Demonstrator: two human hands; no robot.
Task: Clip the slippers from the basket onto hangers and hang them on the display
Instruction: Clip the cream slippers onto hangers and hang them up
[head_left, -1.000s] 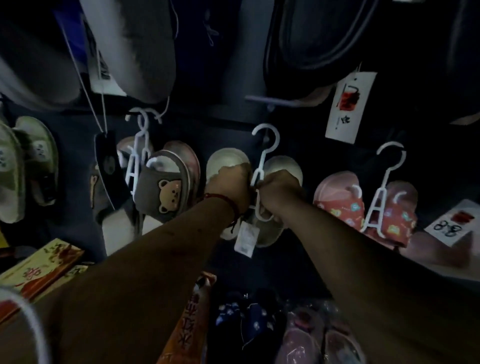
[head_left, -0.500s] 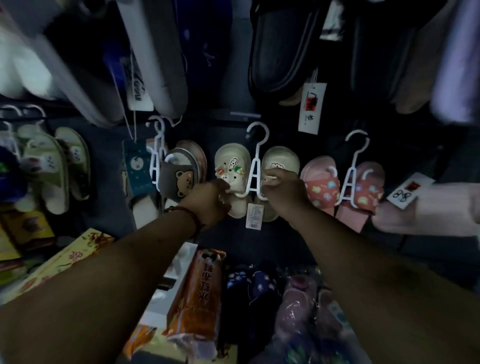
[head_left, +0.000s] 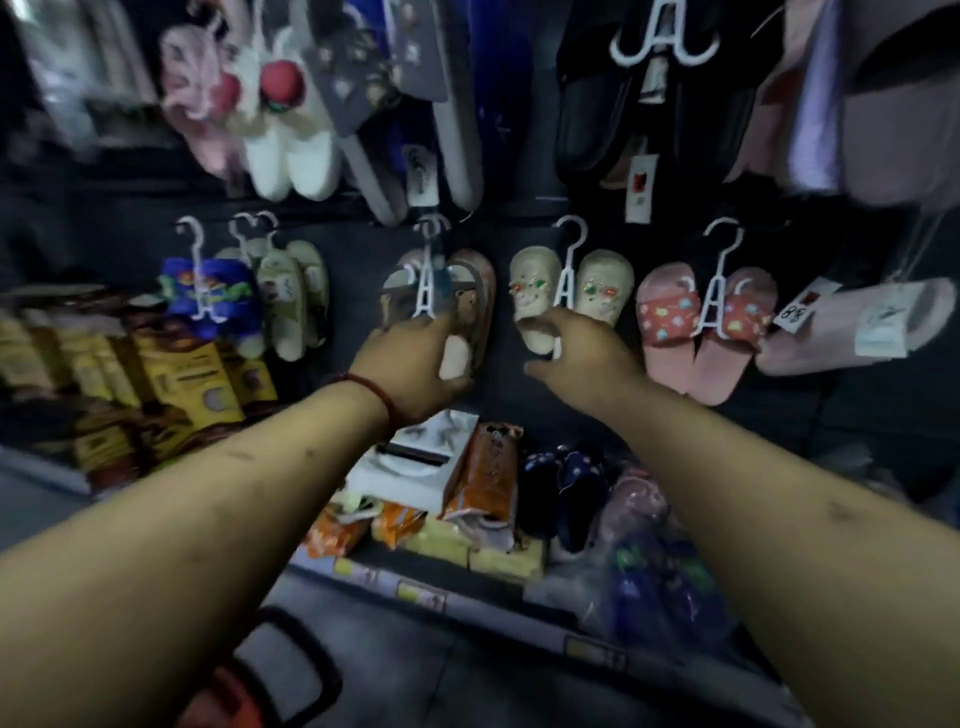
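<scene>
Tag (head_left: 798, 313) reads "88", near pink slippers (head_left: 706, 325).

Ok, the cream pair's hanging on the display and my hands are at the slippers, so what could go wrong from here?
Your left hand grips the grey bear-face slippers; a tug could lift their white plastic hanger off the display. Your right hand touches the cream charm-decorated slippers; a nudge might swing them into the pink patterned slippers beside them. The view is dim and blurred, so I can't confirm the clip grip.
</scene>
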